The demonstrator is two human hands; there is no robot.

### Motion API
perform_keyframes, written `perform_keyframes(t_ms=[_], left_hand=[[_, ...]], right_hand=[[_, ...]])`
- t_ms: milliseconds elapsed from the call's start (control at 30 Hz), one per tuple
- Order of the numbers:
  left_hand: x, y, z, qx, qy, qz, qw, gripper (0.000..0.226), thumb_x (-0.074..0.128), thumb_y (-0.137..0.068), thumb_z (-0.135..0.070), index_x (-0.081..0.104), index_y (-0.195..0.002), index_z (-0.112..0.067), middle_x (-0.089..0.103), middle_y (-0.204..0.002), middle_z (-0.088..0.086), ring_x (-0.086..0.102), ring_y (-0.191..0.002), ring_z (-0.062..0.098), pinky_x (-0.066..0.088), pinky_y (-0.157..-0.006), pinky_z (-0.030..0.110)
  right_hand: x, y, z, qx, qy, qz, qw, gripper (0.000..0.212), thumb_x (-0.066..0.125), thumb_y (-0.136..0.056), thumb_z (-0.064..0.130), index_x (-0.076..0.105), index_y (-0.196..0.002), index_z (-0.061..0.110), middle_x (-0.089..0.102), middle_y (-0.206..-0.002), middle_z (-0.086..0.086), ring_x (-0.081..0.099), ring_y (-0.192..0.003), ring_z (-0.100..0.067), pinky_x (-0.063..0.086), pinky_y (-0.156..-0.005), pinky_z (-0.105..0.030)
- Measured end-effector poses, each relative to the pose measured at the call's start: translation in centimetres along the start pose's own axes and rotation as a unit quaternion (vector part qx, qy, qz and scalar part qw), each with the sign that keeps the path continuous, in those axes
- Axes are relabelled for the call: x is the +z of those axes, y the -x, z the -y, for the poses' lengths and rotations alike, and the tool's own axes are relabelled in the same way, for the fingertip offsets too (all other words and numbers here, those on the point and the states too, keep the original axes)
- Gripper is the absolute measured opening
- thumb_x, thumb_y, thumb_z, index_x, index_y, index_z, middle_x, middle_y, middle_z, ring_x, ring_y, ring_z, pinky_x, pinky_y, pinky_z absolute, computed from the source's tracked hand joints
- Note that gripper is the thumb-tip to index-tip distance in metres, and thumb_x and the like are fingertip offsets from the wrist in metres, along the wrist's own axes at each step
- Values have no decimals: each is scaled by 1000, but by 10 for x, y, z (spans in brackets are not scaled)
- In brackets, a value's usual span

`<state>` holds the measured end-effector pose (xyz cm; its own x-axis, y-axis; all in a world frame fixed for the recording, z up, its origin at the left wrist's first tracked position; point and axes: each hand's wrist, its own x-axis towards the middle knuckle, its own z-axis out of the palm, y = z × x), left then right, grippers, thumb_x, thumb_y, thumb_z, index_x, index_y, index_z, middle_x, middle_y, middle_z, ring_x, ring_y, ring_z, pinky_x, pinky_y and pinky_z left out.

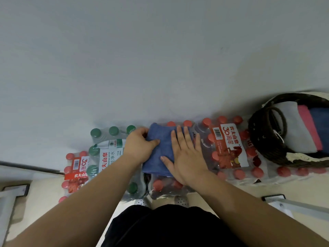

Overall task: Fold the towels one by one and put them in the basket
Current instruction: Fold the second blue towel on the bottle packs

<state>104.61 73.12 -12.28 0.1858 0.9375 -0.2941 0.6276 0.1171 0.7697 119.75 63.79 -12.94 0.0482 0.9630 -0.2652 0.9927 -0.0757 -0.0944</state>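
A folded blue towel point(162, 139) lies on top of shrink-wrapped packs of water bottles against the wall. My left hand point(140, 145) grips the towel's left edge, thumb on top and fingers curled around it. My right hand point(185, 154) lies flat on the towel's right half with straight fingers, pressing it down. A dark woven basket point(265, 139) stands at the right on the packs and holds folded white, pink and blue towels.
Packs of red-capped bottles point(229, 145) and green-capped bottles point(105, 150) line the grey wall point(160, 59). Metal frame legs point(12, 195) stand on the pale floor at both lower sides. My shoes point(180, 200) are just below the packs.
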Motion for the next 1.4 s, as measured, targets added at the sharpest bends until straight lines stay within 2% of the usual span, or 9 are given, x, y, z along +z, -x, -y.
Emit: perform_keyframes(t_ms=[167,433,833,967,1033,1133,1233,1333,1400], left_hand=[[-11,-18,-6,3,-11,-25,1000,18,75,-78,-19,67,-94,-14,70,-89,2,66,-83,23,54,-73,36],[-17,-16,-6,11,-35,-3,999,29,74,-84,-35,66,-105,-17,71,-98,2,65,-88,21,51,-76,33],[-4,30,-55,78,-47,54,994,40,45,-82,-19,68,-113,-9,68,-102,13,64,-91,32,53,-81,38],[22,36,-48,180,-217,15,959,36,65,-88,-24,63,-123,-16,52,-121,9,52,-106,27,43,-94,35],[32,40,-43,220,-258,-7,941,49,65,-87,-33,55,-131,-14,43,-142,10,45,-125,31,38,-106,40],[46,46,-37,213,-271,40,938,72,32,-93,-52,24,-155,-16,11,-165,3,12,-151,24,13,-123,45],[62,52,-35,200,-314,57,926,71,4,-92,-58,-11,-153,-27,-17,-162,-9,-14,-151,13,-8,-123,44],[75,57,-41,198,-355,51,912,66,-1,-93,-55,-16,-152,-30,-23,-159,-10,-22,-149,13,-13,-120,48],[82,58,-44,189,-392,54,899,69,-4,-92,-55,-15,-154,-27,-25,-160,-6,-26,-148,17,-12,-119,51]], right_hand=[[-5,-22,7,-15,-30,-5,999,91,3,-89,73,-11,-157,14,-19,-165,-12,-25,-149,-28,-11,-120,-56],[-9,13,-62,-268,71,37,960,86,21,-91,80,-2,-159,32,-14,-166,-4,-19,-152,-24,-5,-122,-53],[-17,8,-65,-302,-12,45,952,88,38,-88,80,7,-159,36,-9,-167,3,-17,-152,-21,-7,-123,-44],[-18,8,-71,-321,-124,57,937,78,56,-88,69,36,-152,28,21,-162,6,11,-152,-14,24,-123,-39],[-19,11,-77,-323,-167,49,930,73,60,-87,66,47,-145,25,35,-153,9,33,-141,-10,41,-112,-36],[-17,19,-86,-316,-250,21,915,59,69,-85,54,60,-133,22,45,-145,11,44,-129,-4,42,-106,-22],[-13,23,-92,-292,-301,11,908,39,75,-82,44,71,-111,18,56,-126,10,54,-111,-1,46,-96,-19],[-18,24,-97,-253,-340,-57,904,16,71,-80,32,69,-80,16,62,-88,6,58,-81,-10,52,-76,-30],[-26,21,-103,-203,-331,-136,911,18,61,-81,33,66,-77,16,61,-83,5,57,-77,-13,52,-72,-36]])
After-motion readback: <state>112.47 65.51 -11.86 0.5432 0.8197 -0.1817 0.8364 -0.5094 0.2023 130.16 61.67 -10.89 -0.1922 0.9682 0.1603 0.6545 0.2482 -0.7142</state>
